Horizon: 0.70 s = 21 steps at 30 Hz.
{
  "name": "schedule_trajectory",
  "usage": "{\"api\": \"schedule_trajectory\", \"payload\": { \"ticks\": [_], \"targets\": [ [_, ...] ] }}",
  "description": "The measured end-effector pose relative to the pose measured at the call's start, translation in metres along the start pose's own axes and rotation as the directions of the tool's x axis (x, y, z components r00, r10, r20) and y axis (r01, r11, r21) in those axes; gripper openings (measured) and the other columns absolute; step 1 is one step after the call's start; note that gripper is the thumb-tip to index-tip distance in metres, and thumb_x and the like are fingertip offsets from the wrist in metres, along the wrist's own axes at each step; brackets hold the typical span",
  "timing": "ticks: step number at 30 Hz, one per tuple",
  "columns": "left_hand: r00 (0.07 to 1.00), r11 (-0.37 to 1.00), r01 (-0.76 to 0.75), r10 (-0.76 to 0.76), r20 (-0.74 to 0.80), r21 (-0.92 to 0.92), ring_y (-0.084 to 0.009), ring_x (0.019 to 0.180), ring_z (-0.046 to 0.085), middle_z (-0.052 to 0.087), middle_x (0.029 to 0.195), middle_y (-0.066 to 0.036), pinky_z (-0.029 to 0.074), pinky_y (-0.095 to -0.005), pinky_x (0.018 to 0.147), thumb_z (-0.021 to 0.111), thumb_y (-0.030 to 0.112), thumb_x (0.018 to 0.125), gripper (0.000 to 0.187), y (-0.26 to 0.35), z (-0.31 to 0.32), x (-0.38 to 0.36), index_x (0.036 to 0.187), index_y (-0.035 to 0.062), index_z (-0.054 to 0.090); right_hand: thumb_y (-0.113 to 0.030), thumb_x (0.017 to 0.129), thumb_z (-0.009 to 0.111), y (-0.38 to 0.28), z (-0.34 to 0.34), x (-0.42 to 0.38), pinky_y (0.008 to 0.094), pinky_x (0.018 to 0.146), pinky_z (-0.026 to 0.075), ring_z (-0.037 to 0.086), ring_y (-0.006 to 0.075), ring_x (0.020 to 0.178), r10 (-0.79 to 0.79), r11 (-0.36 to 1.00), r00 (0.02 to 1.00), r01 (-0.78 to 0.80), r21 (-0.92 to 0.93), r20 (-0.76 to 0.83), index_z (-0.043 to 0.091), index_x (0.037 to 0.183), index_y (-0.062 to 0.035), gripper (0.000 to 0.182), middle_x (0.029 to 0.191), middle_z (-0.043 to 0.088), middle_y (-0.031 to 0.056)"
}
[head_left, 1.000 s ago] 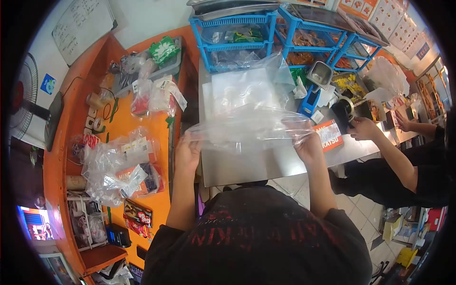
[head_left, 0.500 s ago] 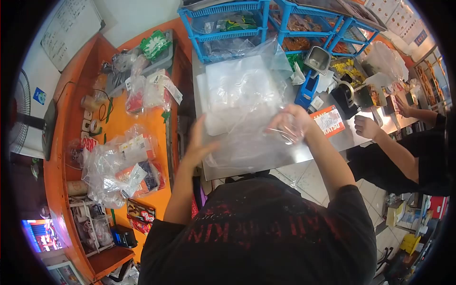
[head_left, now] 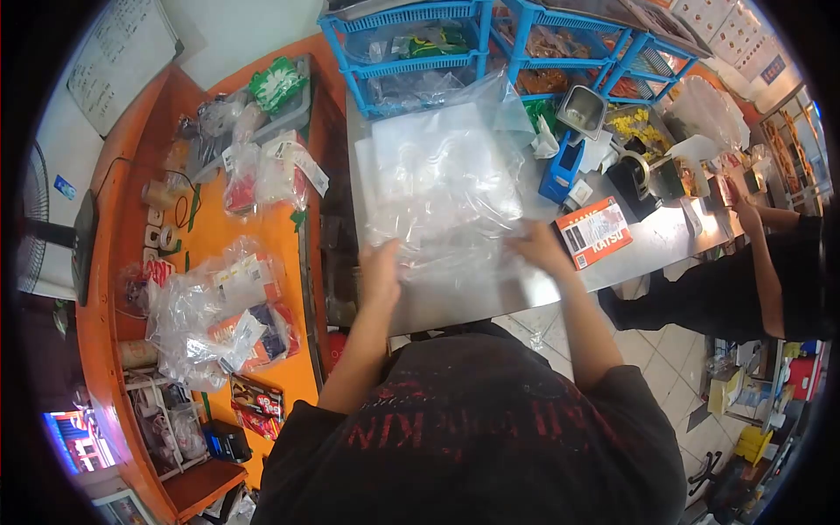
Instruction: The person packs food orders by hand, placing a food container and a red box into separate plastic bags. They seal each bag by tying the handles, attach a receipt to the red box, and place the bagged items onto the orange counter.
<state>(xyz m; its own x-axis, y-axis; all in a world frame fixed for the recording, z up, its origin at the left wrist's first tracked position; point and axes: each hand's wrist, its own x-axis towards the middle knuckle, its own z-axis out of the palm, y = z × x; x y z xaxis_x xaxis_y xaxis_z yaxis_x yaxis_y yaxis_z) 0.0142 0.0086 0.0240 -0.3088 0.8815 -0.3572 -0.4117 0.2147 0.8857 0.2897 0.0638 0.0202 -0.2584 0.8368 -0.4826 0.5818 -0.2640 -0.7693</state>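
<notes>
A large clear plastic bag [head_left: 446, 210] lies spread flat on the steel table [head_left: 455, 302] in front of me. My left hand [head_left: 381, 271] rests palm down on the bag's near left edge. My right hand [head_left: 538, 249] presses flat on its near right edge. Both hands have the fingers spread on the plastic. Under and behind the bag lies a stack of more clear plastic sheets [head_left: 437, 149].
An orange box marked KATSU [head_left: 595, 232], a blue tape dispenser [head_left: 560, 171] and a metal scoop [head_left: 584, 109] stand to the right. Blue racks [head_left: 411, 52] line the back. The orange counter [head_left: 271, 254] at left holds several packets. Another person [head_left: 770, 271] works at right.
The bag was held up in the air between both hands; it has been brought down and laid flat on the table, with both hands now pressing on it.
</notes>
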Motion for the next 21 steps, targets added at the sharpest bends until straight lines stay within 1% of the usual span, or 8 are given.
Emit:
{"api": "schedule_trajectory", "payload": {
  "ticks": [3,5,8,13,14,15,18,21],
  "targets": [
    [0.999,0.998,0.003,0.0,-0.044,0.063,-0.0201,0.069,0.058,0.057,0.084,-0.011,0.048,-0.0302,0.042,0.057,0.006,0.074,0.026,-0.014,-0.015,0.003,0.097,-0.0046,0.05,-0.021,0.072,0.069,-0.015,-0.01,-0.031,0.0342,0.075,0.047,0.057,0.0252,0.093,-0.128,0.966,0.962,0.067,-0.248,-0.24,0.051,0.113,0.0001,0.05,0.107,0.056,0.0193],
    [0.996,0.996,0.082,-0.081,-0.021,0.029,-0.0196,0.068,0.058,0.056,0.083,-0.01,0.048,-0.0306,0.043,0.057,0.004,0.072,0.025,-0.029,-0.015,0.001,0.096,-0.0029,0.052,-0.017,0.07,0.071,-0.059,0.01,-0.044,0.0336,0.07,0.047,0.058,0.026,0.086,-0.604,0.794,0.684,0.562,-0.232,-0.41,0.049,0.111,0.0019,0.05,0.106,0.055,0.0183],
    [0.968,0.963,0.251,-0.251,0.018,-0.093,-0.0182,0.064,0.058,0.056,0.076,-0.007,0.049,-0.0304,0.051,0.054,-0.003,0.07,0.025,-0.033,-0.014,-0.008,0.094,0.0004,0.054,-0.018,0.064,0.075,-0.046,0.055,-0.014,0.0333,0.074,0.045,0.054,0.0272,0.095,-0.17,0.979,0.95,0.193,-0.066,0.262,0.045,0.117,-0.0017,0.063,0.111,0.052,0.0159],
    [0.995,0.996,0.078,-0.075,-0.063,0.045,-0.018,0.064,0.055,0.054,0.074,-0.007,0.047,-0.0313,0.056,0.054,-0.006,0.066,0.028,0.012,-0.047,-0.031,0.093,-0.0008,0.051,-0.022,0.072,0.063,-0.019,0.068,-0.031,0.0373,0.088,0.033,0.038,0.0318,0.115,-0.198,0.46,0.98,0.063,-0.886,-0.033,0.047,0.119,-0.0107,0.052,0.124,0.045,0.0145],
    [0.962,0.796,-0.161,0.258,-0.087,0.584,-0.0214,0.067,0.055,0.054,0.076,-0.008,0.046,-0.0318,0.06,0.056,-0.003,0.065,0.03,0.022,-0.044,-0.04,0.095,-0.0003,0.051,-0.024,0.074,0.058,-0.02,0.07,-0.036,0.0401,0.091,0.028,0.032,0.033,0.12,-0.138,0.315,0.989,0.097,-0.944,0.055,0.047,0.12,-0.0135,0.048,0.125,0.044,0.0145],
    [0.843,0.283,-0.269,0.531,0.082,0.921,-0.0248,0.071,0.055,0.054,0.077,-0.009,0.045,-0.0323,0.064,0.059,0.0,0.064,0.033,0.031,-0.039,-0.045,0.096,0.0003,0.051,-0.024,0.074,0.058,-0.02,0.073,-0.038,0.0401,0.091,0.028,0.032,0.033,0.12,-0.139,0.317,0.989,0.095,-0.944,0.053,0.047,0.12,-0.0135,0.048,0.125,0.044,0.0145],
    [0.588,-0.161,-0.545,0.626,0.512,0.823,-0.0321,0.084,0.053,0.052,0.084,-0.013,0.044,-0.0377,0.07,0.064,0.006,0.063,0.041,0.035,0.006,-0.06,0.1,0.0029,0.047,-0.023,0.078,0.051,-0.012,0.088,-0.044,0.0455,0.092,0.024,0.03,0.0348,0.121,-0.299,0.217,0.954,0.088,-0.972,0.02,0.046,0.121,-0.0134,0.044,0.128,0.041,0.0169],
    [0.518,0.078,-0.854,0.048,0.854,0.514,-0.0332,0.095,0.049,0.05,0.097,-0.015,0.044,-0.0425,0.073,0.073,0.014,0.058,0.057,-0.023,0.016,-0.053,0.106,0.0058,0.044,-0.031,0.073,0.058,0.015,0.101,-0.031,0.0473,0.092,0.025,0.028,0.0371,0.122,-0.393,0.194,0.919,0.116,-0.974,0.031,0.038,0.127,-0.0135,0.06,0.126,0.04,0.0197]
  ]
}}
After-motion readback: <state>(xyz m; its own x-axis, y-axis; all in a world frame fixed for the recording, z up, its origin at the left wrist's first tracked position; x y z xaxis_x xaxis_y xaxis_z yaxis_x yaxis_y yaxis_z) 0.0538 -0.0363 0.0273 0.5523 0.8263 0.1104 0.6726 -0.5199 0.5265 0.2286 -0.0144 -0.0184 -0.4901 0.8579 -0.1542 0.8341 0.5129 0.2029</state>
